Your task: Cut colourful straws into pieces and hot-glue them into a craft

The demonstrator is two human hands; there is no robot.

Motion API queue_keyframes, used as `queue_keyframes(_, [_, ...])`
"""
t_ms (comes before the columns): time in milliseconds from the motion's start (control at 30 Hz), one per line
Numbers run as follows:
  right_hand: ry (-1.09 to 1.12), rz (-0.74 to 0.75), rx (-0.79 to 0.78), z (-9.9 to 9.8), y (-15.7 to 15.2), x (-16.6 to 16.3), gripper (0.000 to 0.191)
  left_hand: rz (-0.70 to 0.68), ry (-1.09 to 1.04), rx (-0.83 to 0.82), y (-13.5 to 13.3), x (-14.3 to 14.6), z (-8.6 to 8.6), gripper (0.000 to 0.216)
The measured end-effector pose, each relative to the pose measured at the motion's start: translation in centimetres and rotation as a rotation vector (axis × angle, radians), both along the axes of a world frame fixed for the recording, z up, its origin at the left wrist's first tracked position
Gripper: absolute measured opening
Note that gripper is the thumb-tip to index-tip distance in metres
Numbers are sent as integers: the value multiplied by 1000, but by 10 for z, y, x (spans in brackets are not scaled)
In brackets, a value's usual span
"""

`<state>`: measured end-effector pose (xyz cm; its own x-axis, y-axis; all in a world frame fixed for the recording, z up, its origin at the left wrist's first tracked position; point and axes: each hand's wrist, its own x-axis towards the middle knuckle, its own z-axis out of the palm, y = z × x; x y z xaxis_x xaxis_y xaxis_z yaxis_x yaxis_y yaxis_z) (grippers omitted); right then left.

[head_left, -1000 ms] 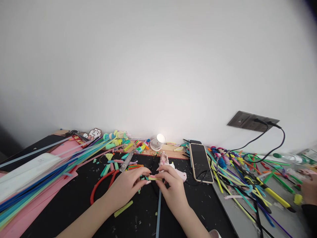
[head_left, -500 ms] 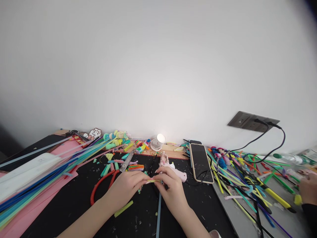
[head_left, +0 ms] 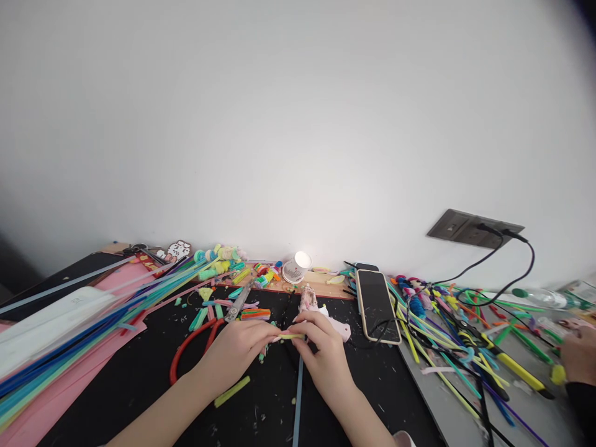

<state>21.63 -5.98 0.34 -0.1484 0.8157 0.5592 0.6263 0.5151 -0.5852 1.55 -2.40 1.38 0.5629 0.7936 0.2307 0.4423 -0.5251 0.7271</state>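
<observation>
Between my two hands is a short yellow pipe cleaner piece (head_left: 292, 336), held level above the black mat. My left hand (head_left: 244, 347) pinches its left end, and my right hand (head_left: 319, 344) pinches the right end with thumb and fingers. Just behind the right hand lies a pale pink hot glue gun (head_left: 339, 328), partly hidden. Red-handled scissors (head_left: 186, 351) rest to the left of my left hand. A yellow-green pipe cleaner piece (head_left: 233, 392) lies in front of that hand, and a long pale blue strip (head_left: 298, 403) runs beneath my right hand.
A paper cup (head_left: 295, 268) stands by the wall. At right are a phone (head_left: 376, 304), heaped pipe cleaners, yellow-black pliers (head_left: 516, 369) and another person's hand (head_left: 580, 354). Long pipe cleaners (head_left: 116, 323) and a white box (head_left: 56, 326) cover the left side. Cables hang from the wall socket (head_left: 459, 228).
More of the yellow piece shows between my fingertips now, and my right fingers have shifted slightly along it. The other things lie where they were.
</observation>
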Motion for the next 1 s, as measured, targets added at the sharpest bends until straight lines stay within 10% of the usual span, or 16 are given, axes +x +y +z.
queue_keyframes(233, [-49, -123, 60, 4, 1, 10, 38, 166, -52, -59, 3, -2, -2, 32])
queue_keyframes(467, [-342, -577, -34, -19, 12, 36, 53, 395, -56, -58, 8, -9, -5, 34])
queue_keyframes(633, [-491, -518, -85, -37, 18, 47, 54, 410, -43, -26, 7, -9, -5, 35])
queue_keyframes(867, [-284, -525, -229, 0, 9, 34, 31, 465, -75, 70, 8, -10, -9, 39])
queue_keyframes(1000, [22, -276, -188, 12, 7, 30, 24, 473, -38, 113, 10, -12, -14, 38])
